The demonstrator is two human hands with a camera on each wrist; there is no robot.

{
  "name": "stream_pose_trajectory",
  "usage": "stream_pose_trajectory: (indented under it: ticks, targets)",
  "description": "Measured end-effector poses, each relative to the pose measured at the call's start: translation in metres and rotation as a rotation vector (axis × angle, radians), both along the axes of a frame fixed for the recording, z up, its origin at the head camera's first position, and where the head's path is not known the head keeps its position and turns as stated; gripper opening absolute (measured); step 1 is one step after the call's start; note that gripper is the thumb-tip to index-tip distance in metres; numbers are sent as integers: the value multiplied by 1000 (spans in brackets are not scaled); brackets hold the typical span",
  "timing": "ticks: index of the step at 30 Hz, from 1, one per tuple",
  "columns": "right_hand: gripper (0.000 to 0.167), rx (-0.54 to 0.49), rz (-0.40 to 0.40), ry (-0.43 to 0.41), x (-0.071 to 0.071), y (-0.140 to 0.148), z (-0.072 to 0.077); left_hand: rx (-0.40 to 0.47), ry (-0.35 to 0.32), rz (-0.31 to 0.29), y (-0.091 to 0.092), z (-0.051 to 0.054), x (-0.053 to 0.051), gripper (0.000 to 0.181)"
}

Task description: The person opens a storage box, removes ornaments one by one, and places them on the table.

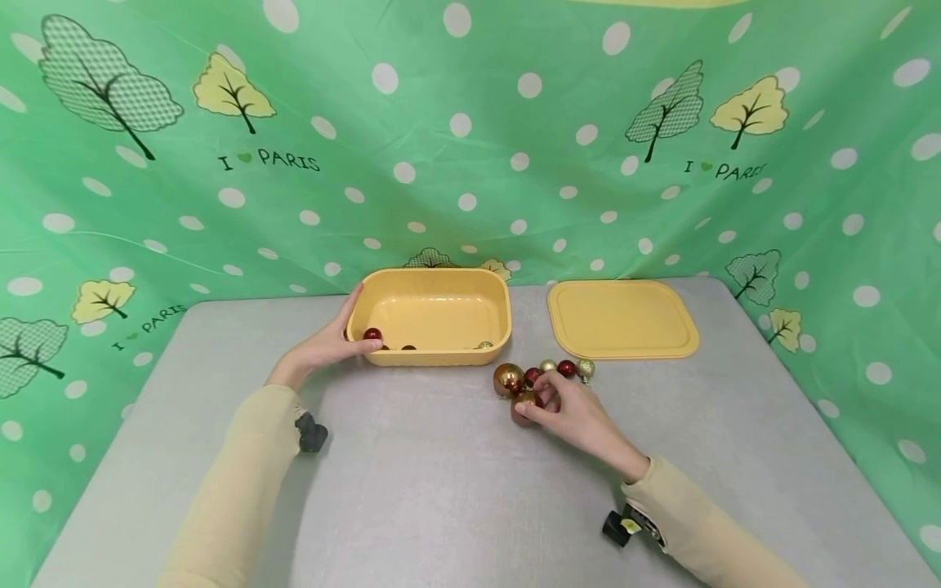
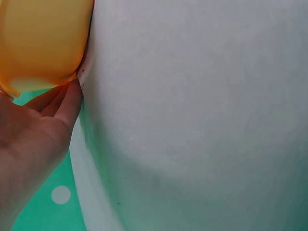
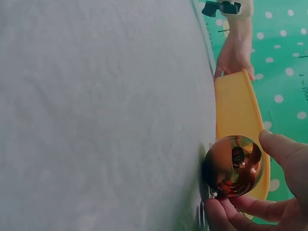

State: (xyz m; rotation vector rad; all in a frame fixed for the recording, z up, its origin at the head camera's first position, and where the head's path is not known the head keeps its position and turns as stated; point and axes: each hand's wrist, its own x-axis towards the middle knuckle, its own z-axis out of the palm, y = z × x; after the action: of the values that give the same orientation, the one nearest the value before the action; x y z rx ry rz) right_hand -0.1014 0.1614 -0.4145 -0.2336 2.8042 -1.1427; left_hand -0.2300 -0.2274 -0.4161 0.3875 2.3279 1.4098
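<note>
"What's inside the yellow tub over there?"

"Call the far side twelve. A dark red ball sits in it at eight o'clock. Two dark tops peek over the near wall around seven, mostly hidden, and a pale gold ball shows at four."

"And the hands?"

"The left hand grips the tub at its nine o'clock end, thumb across the rim. The right hand holds a big copper ball between thumb and fingers, outside the tub, between four and five o'clock from it. I can't tell whether that ball is clear of the table."

"What's round it?"

"A second copper ball at eleven, a small red ball near twelve. Then a plain gold ball, another red one and a glittery gold one, strung from one to two."

"And the lid?"

"Flat on the table, three o'clock from the tub."
</note>
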Motion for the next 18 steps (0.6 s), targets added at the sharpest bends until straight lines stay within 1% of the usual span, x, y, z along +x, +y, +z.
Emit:
stream_pose_trajectory:
  ticks: [2, 5, 7, 9, 11, 13, 15, 17, 18]
  targets:
    - [41, 7, 17, 7, 1, 1, -1, 3, -1, 1, -1, 0, 0, 109]
    - [46, 30, 67, 23, 3, 4, 0, -1, -2, 1, -1, -1, -1, 109]
    - [50, 52, 100, 19, 4, 5, 2, -5, -6, 3, 0, 0, 0, 109]
    - [53, 65, 133, 3, 6, 5, 4, -10, -12, 5, 1, 3, 1, 109]
    - [54, 72, 156, -17, 7, 6, 6, -5, -22, 5, 3, 9, 4, 109]
    - [53, 70, 174, -34, 8, 5, 6, 4, -30, 3, 5, 15, 7, 109]
    - [51, 61, 184, -37, 8, 5, 6, 14, -37, 3, 5, 18, 8, 108]
    - [48, 53, 180, -34, 8, 4, 5, 14, -34, 3, 5, 16, 7, 109]
    - [47, 46, 172, -36, 8, 3, 5, 11, -32, 4, 4, 13, 6, 109]
